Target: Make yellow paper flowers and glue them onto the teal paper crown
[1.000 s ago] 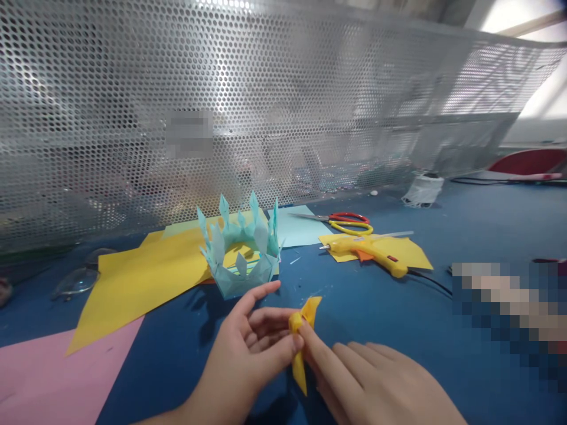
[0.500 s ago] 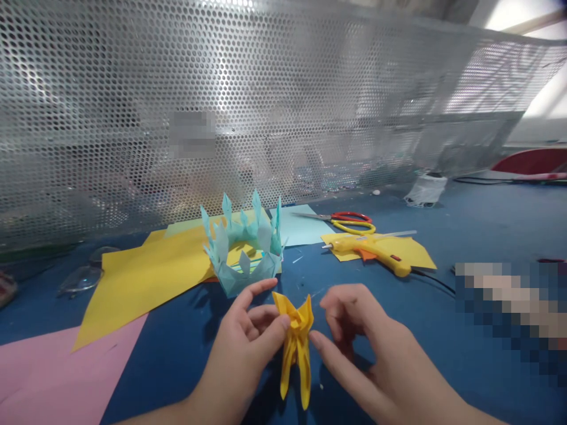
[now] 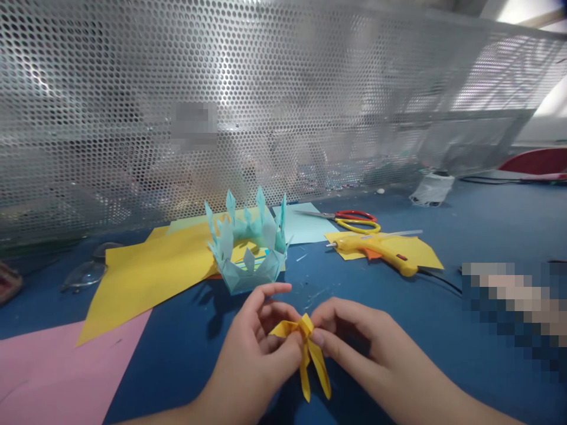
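Pinches a folded yellow paper piece (image 3: 315, 354) between closed thumb and fingers of the left hand (image 3: 254, 348) and, at its right side, of the right hand (image 3: 376, 342), over the near middle of the blue table (image 3: 398, 307), nearer than the blue paper crown (image 3: 257, 277) and yellow glue gun (image 3: 383, 252).

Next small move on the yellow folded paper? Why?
I'd probably steady the yellow folded paper with the left hand and gently press its upper folds with the right hand: the left thumb lies across it, the right thumb and fingertips are at its right side, and its middle looks bulky above two narrow strips.
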The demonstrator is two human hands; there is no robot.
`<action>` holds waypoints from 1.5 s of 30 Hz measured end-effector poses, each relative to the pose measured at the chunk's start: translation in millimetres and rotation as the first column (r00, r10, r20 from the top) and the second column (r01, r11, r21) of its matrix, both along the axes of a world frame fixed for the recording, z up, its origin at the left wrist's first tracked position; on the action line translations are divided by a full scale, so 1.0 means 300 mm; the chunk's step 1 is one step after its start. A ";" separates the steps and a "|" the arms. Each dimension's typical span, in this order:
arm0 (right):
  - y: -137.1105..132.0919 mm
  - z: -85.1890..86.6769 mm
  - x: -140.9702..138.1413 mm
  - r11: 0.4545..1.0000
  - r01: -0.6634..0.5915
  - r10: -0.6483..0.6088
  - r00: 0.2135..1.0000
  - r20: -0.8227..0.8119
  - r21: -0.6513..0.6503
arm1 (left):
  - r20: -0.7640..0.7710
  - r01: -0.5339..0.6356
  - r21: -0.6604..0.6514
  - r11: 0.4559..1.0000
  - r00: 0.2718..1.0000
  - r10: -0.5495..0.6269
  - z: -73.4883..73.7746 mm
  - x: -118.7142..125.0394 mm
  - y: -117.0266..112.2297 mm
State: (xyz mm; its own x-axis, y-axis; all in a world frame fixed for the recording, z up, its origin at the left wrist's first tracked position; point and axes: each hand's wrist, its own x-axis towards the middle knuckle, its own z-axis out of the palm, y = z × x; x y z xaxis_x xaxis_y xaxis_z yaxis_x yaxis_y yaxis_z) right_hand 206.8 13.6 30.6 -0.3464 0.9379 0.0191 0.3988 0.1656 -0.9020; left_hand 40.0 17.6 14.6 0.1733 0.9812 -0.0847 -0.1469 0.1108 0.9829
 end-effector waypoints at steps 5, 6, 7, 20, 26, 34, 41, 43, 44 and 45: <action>0.002 -0.004 -0.004 0.996 -0.028 0.022 0.997 -0.074 -0.083 | -0.037 0.036 0.046 0.998 0.999 -0.035 0.007 -0.005 -0.005; 0.001 -0.005 -0.005 0.995 -0.033 0.025 0.996 -0.084 -0.096 | -0.047 0.043 0.049 0.998 0.998 -0.041 0.011 -0.006 -0.005; 0.000 -0.005 -0.005 0.994 -0.040 0.030 0.995 -0.092 -0.106 | -0.058 0.049 0.051 0.997 0.997 -0.046 0.016 -0.007 -0.006; 0.004 0.001 0.001 0.988 -0.092 0.077 0.990 -0.121 -0.123 | 0.037 0.143 0.087 0.986 0.989 -0.146 0.026 -0.016 -0.014; -0.012 0.018 0.013 0.987 -0.160 0.160 0.987 -0.028 -0.002 | 0.131 0.223 0.105 0.969 0.963 -0.236 0.017 -0.015 -0.015; -0.015 0.051 0.030 0.933 -0.313 0.293 0.947 0.129 0.179 | 0.213 0.307 0.097 0.947 0.923 -0.321 -0.018 -0.012 -0.026; -0.022 0.028 0.011 0.956 -0.236 0.227 0.971 0.069 0.173 | 0.216 0.306 0.073 0.949 0.924 -0.315 0.008 -0.018 -0.035; -0.020 0.027 0.005 0.959 -0.226 0.219 0.974 0.057 0.172 | 0.230 0.340 0.090 0.936 0.907 -0.352 0.008 -0.022 -0.036; -0.019 0.026 0.003 0.959 -0.221 0.215 0.975 0.053 0.176 | 0.235 0.357 0.095 0.929 0.899 -0.369 0.007 -0.023 -0.037; -0.018 0.026 0.002 0.959 -0.218 0.213 0.976 0.048 0.183 | 0.236 0.377 0.102 0.921 0.890 -0.390 0.007 -0.024 -0.038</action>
State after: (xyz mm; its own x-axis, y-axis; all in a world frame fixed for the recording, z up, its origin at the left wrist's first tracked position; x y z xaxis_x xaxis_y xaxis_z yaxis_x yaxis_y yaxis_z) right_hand 207.5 8.3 38.3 -0.5427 0.8218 0.1735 0.3596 0.4140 -0.8362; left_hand 32.9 6.2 16.7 0.5459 0.8358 0.0587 -0.3418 0.1582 0.9263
